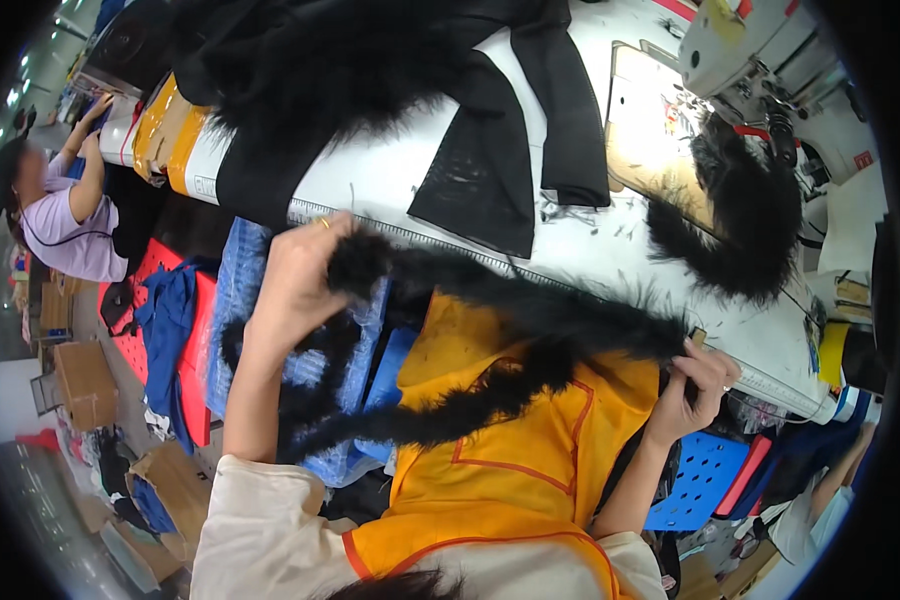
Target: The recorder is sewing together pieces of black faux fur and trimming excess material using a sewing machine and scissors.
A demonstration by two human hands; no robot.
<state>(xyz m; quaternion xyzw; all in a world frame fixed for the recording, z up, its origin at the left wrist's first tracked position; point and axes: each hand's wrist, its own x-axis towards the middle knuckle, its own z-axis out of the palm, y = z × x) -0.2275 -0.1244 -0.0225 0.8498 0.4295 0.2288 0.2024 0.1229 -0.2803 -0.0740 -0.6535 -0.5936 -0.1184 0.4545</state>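
A bit of the person's dark hair point(410, 586) hangs over a red-trimmed orange apron point(520, 450). Just beyond, I see a black fur strip point(550, 300) stretched along the front edge of the white worktop point(365, 180). The left hand point(300, 270) has its grip pinching one part; the right hand point(698, 388) pinches the far end. Another furry length point(450, 415) droops across the apron. Black cloth point(485, 165) and a sewing machine point(755, 65) sit behind.
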